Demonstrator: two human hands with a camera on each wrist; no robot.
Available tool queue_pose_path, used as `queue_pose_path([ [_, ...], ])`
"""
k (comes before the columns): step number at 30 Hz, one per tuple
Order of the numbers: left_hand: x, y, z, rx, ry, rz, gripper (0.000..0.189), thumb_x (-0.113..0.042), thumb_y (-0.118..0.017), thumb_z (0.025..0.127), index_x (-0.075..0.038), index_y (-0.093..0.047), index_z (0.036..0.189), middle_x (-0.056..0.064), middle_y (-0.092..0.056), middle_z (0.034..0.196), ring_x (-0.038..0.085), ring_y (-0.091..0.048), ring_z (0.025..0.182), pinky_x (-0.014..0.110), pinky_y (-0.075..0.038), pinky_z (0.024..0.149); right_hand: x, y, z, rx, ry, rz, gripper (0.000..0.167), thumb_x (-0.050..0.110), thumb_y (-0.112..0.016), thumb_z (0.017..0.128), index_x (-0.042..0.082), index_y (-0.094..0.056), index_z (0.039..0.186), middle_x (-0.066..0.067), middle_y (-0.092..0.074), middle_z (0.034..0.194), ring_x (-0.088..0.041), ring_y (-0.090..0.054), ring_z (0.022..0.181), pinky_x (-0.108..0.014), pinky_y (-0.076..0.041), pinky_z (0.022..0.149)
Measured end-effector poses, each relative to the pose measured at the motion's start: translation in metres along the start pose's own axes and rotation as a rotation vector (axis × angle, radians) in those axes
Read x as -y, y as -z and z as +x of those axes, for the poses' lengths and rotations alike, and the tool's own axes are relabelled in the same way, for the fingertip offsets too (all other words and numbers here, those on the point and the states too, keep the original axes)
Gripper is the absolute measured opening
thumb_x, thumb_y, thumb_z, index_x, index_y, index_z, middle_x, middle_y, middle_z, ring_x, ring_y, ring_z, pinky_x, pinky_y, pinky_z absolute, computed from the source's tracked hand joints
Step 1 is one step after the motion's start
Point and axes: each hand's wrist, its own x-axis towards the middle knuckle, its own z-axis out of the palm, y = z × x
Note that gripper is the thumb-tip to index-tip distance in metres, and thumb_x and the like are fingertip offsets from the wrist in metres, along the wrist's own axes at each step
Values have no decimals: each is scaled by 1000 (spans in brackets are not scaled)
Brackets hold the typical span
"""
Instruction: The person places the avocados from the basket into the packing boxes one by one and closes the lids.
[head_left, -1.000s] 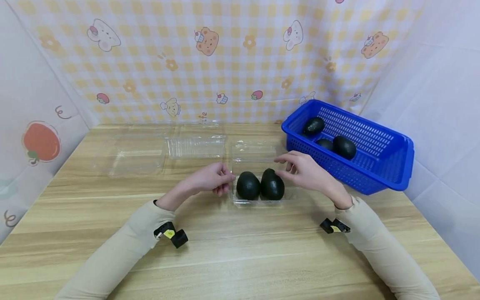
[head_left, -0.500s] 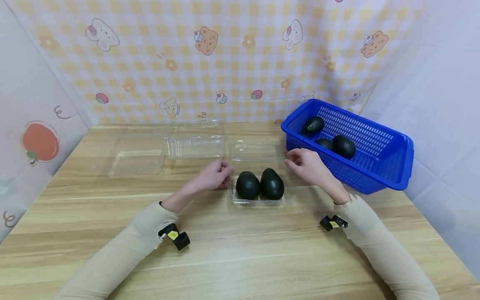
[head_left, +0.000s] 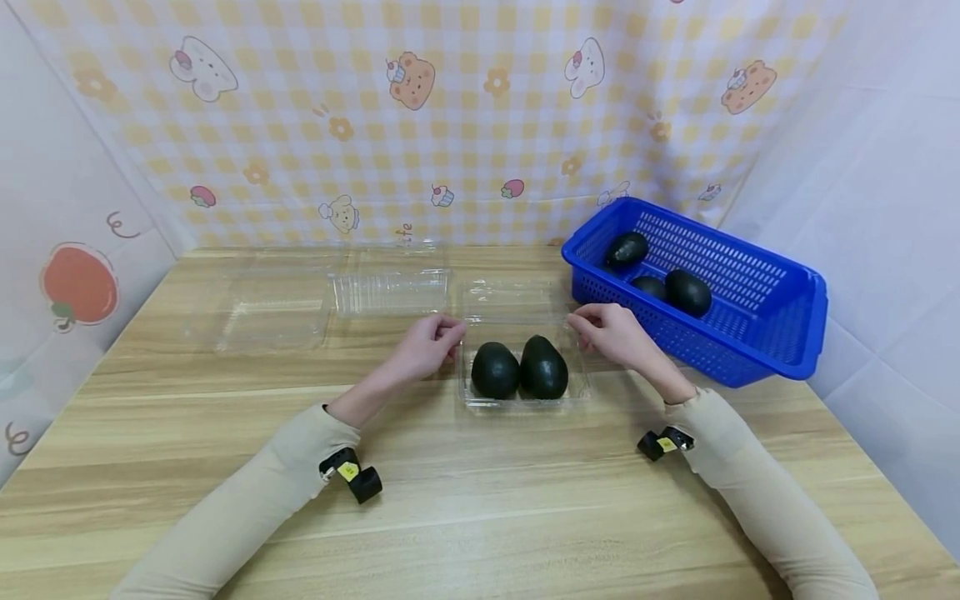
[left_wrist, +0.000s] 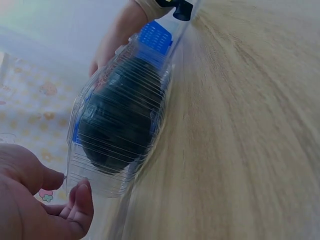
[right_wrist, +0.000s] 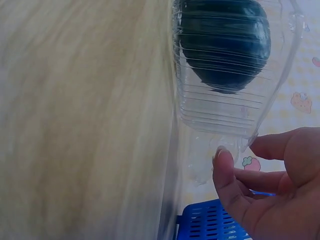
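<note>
Your left hand [head_left: 431,343] pinched the rim of the clear container [head_left: 525,403] at its 10 o'clock side; your right hand [head_left: 617,335] pinched the same rim at 2 o'clock. Exact finger contact was hard to make out through the transparent plastic. The container sat on the table [head_left: 480,500] between your hands, holding the left avocado [head_left: 495,371] and the right avocado [head_left: 544,368] side by side. The right wrist view cut off its avocado at 12 o'clock. A clear panel [head_left: 517,300] lay just beyond the container, at 12 o'clock; whether it joined the container could not be determined. The blue basket [head_left: 750,275] stood at 2 o'clock, its near wall partly hiding one of three dark avocados [head_left: 688,292]. Further clear containers [head_left: 273,321] lay at 10 o'clock, their outlines faint. The lower frame edge cropped your sleeves [head_left: 247,492].
</note>
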Motion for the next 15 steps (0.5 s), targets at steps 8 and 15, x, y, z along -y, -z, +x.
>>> queue_pose_path([
  [8, -3, -1, -1, -29, -1, -67, 34, -10, -54, 105, 12, -53, 132, 23, -64, 101, 15, -59, 77, 35, -58, 79, -1, 1, 1, -3, -24, 101, 27, 22, -60, 104, -3, -67, 112, -7, -66, 74, -18, -64, 65, -26, -51, 60],
  [15, -2, -3, -1, -35, -16, -59, 35, -10, -54, 105, 11, -52, 132, 23, -63, 104, 17, -61, 80, 37, -58, 81, 1, 1, -1, -9, -32, 150, 29, 20, -62, 102, -6, -64, 115, -10, -67, 78, -16, -63, 65, -31, -55, 62],
])
